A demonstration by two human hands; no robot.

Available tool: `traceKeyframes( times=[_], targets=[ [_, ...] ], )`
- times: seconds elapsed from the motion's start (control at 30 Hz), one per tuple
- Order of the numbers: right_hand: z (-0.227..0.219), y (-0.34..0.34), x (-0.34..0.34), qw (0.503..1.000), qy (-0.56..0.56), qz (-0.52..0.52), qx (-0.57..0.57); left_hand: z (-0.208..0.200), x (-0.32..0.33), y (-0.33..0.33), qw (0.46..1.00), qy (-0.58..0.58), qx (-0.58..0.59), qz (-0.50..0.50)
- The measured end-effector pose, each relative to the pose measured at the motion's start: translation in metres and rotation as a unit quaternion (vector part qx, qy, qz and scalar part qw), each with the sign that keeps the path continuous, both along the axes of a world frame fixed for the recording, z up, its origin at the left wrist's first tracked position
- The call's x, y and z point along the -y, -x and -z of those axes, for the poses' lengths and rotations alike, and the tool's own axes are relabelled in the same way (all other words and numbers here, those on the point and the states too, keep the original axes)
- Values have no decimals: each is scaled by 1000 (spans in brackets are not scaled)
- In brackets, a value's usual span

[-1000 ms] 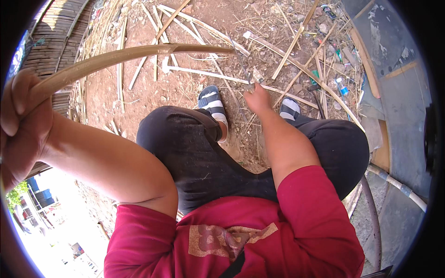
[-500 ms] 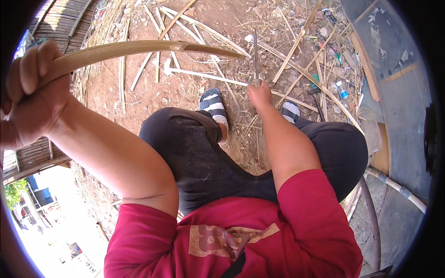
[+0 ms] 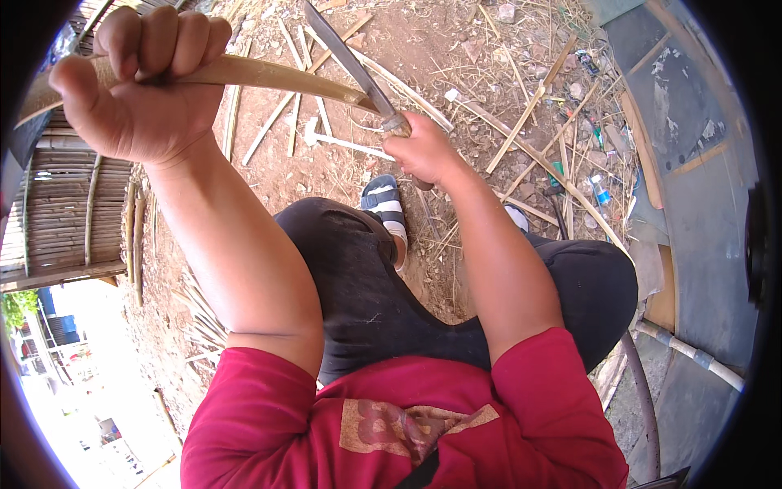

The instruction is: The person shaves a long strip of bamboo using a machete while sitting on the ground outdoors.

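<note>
Strip held at upper left in curled left hand; its right end lies at the knife, clenched by the handle in right hand. Were the knife skidded along the strip, left hand could be cut. Strip's left end cropped; knife-strip contact unconfirmed.

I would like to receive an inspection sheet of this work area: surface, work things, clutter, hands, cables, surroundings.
Surface: bare brown soil, littered.
Work things: long curved strip, its end overlapping the knife in view; contact unclear.
Clutter: loose strips lying crossed; plastic bottle with blue on it.
Hands: left hand grips the strip; right hand grips the knife's handle.
Cables: none certain; dark curved tube-like piece, lower right.
Surroundings: slatted panel left, grey panel right.
</note>
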State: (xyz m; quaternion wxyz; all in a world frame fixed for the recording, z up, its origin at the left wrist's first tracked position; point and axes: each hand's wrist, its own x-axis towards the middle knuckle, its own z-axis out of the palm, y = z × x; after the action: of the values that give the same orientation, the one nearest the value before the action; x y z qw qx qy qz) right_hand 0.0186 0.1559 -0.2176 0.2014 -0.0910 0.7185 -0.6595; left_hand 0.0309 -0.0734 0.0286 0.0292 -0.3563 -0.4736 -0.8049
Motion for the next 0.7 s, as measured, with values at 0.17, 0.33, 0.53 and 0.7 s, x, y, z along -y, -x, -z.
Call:
traceKeyframes(
  times=[0.17, 0.33, 0.53, 0.7],
  targets=[
    [-61, -8, -11, 940, 301, -125, 103, -32, 3, -52, 990, 15, -135, 45],
    [-97, -17, -30, 902, 398, -107, 126, -54, -11, -99, 961, 29, -263, 78],
    [-137, -37, -43, 940, 333, -34, 59, -62, -24, -123, 936, -14, -333, 116],
    [-183, -60, -60, 994, 86, -35, -52, -63, -30, -136, 921, -51, -366, 126]
  ],
)
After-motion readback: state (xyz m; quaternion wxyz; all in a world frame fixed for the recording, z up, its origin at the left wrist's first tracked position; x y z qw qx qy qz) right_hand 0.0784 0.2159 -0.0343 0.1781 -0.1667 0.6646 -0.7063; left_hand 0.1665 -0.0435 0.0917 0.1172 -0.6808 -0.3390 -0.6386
